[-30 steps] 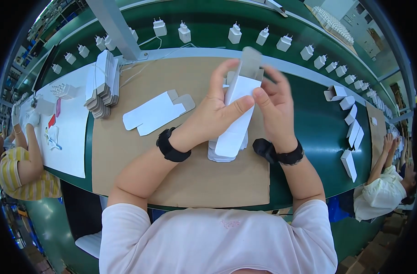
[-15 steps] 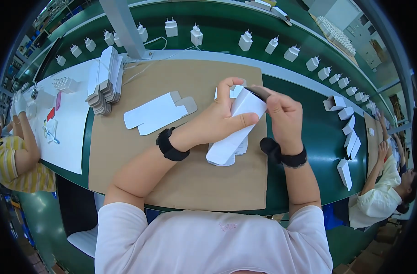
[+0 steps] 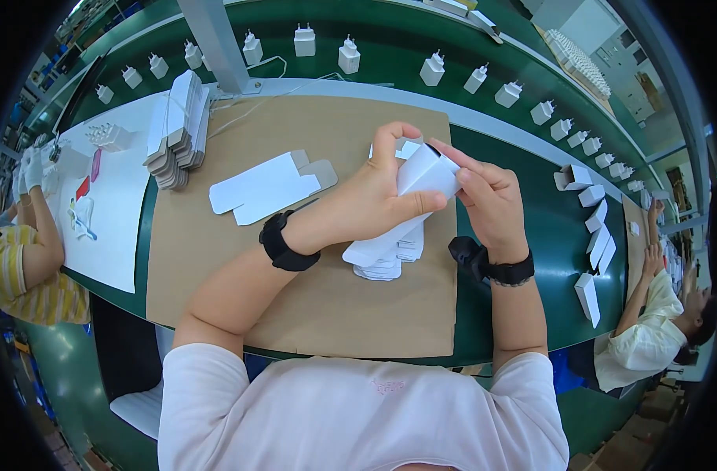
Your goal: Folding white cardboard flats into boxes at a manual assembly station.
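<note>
A small white carton box (image 3: 427, 174) is tilted in front of me, its upper end pointing away. My left hand (image 3: 378, 196) wraps round its side, thumb along the near face and index finger raised. At the upper end, my right hand (image 3: 493, 196) pinches the end flap, its index finger over the edge and thumb against the side. That flap lies nearly over the opening, with a dark gap left along it. Below the hands lies a pile of flat white cartons (image 3: 380, 267), partly hidden. Another flattened carton (image 3: 264, 188) rests on the brown cardboard sheet (image 3: 358, 318).
At the left stands a bundle of flat cartons (image 3: 175, 129) beside a metal post (image 3: 217, 47). White plug chargers (image 3: 349, 56) line the green belt (image 3: 390, 47) beyond. Several folded boxes (image 3: 587, 300) lie at the right. Other people work on both sides.
The end flap, raised and showing its dark inside before, is now folded down over the box end. My right fingers have stretched along its edge. The view has shifted slightly.
</note>
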Demonstrator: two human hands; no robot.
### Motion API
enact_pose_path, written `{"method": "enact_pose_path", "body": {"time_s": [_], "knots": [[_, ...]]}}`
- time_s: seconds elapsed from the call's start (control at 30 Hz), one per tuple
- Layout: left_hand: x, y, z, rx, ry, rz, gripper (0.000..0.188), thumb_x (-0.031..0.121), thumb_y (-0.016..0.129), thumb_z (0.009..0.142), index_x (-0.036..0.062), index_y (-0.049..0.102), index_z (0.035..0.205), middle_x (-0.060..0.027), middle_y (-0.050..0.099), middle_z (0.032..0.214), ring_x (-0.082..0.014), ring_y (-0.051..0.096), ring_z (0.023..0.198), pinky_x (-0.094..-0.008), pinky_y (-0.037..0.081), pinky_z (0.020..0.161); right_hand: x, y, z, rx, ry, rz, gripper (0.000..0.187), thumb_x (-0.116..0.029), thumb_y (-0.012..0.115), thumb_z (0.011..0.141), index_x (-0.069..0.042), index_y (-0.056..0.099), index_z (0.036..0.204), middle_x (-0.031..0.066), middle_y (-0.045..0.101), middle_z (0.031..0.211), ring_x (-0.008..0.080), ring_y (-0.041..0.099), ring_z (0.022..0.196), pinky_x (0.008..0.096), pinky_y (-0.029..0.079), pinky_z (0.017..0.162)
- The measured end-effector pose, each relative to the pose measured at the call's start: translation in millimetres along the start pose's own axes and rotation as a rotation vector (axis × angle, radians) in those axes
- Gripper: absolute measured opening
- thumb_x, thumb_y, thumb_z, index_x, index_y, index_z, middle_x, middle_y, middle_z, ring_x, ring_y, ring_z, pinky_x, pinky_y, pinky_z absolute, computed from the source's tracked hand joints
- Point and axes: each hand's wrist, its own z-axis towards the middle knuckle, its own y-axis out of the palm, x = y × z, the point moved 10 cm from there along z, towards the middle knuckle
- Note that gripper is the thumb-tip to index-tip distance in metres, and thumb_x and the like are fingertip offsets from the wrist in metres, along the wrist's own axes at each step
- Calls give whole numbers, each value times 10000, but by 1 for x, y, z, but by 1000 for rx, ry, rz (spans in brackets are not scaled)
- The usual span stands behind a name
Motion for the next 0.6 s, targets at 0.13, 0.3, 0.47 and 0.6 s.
{"method": "enact_pose_path", "body": {"time_s": [0.13,0.3,0.47,0.6], "knots": [[-9,1,4,23,19,7,740,343,640,827,36,134,1271,-247,516,1018,-261,554,939,-329,456,791,-18,13,-4,-51,-164,-283,300,-120,579,864,55,591,1106,147,580,1177,205,565,1033,295,459,836],[1,-17,-3,174,118,406,907,411,719,734,-15,165,1313,-291,507,1052,-349,552,978,-380,457,831,-44,-35,-22,316,-188,-576,304,-19,659,773,-7,634,1076,119,633,1066,156,593,911,280,469,794],[-36,-29,9,132,-194,771,856,345,769,648,-83,357,1264,-331,529,1091,-406,557,1006,-384,457,860,-143,-165,-75,923,-328,-1908,221,-176,663,783,-99,676,991,110,645,1028,232,612,916,305,468,790],[-38,-41,6,213,-124,782,851,245,769,645,-76,318,1291,-315,578,990,-389,597,923,-372,478,813,-104,-151,-47,804,-305,-1692,220,-201,661,786,-87,679,973,132,648,1016,284,599,970,346,450,850]]}}
